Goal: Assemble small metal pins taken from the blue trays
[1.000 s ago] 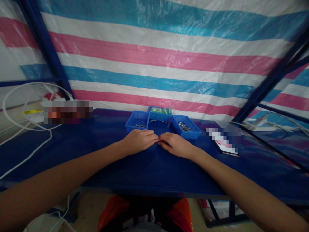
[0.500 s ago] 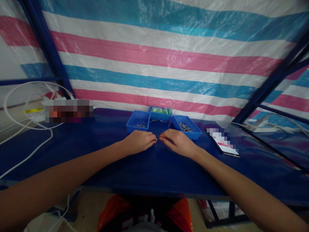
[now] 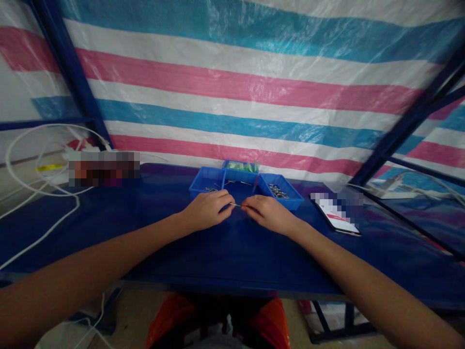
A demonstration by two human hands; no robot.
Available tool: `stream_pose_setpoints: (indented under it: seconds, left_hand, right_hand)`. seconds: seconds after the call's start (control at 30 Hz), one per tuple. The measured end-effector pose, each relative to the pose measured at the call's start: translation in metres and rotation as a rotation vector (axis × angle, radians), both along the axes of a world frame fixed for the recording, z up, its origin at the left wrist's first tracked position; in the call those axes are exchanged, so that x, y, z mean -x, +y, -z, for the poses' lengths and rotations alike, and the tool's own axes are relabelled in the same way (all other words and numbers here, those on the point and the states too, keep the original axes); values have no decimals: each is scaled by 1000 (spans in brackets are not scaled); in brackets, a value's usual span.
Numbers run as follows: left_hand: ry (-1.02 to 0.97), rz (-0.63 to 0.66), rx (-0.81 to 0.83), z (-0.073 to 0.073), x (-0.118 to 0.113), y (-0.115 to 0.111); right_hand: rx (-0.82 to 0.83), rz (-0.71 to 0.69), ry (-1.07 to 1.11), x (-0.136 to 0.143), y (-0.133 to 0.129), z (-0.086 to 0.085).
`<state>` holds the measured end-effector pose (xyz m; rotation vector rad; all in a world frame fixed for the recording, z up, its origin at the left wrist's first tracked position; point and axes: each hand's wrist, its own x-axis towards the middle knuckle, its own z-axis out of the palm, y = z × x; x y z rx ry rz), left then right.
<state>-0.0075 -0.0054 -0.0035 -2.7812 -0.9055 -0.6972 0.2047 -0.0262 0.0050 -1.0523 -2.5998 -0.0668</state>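
Observation:
Between my hands a thin silvery metal pin [image 3: 236, 204] runs level, just above the blue table. My left hand [image 3: 209, 209] pinches its left end with closed fingertips. At the other end, the closed fingertips of my right hand [image 3: 268, 212] grip it too; what sits inside those fingers is hidden. Behind my left hand stands a blue bin [image 3: 196, 183] with a few small metal pieces in it, partly covered by the hand. Beyond my right hand another blue bin [image 3: 296, 196] holds many small metal pieces.
A third blue bin [image 3: 232, 172] with green-and-clear plastic packets stands at the back. Several thin metal pins [image 3: 245, 182] lie in front of it. To the right is a phone [image 3: 336, 215]. White cables [image 3: 39, 232] loop over the table's left side. Striped sheeting hangs behind.
My fingertips have drawn slightly apart and up, and the pin now shows stretched between them; before, only a small shiny tip was visible at my left fingers.

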Motion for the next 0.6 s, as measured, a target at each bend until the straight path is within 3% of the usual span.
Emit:
stream_pose_setpoints:
  seconds: [0.43,0.6]
  left_hand:
    - [-31,218,-14,-1,0,0]
    - [-21,248,-22,-1,0,-4]
  right_hand:
    - [66,-47,11,6,-1,4]
    - [72,-64,2,6,0,5]
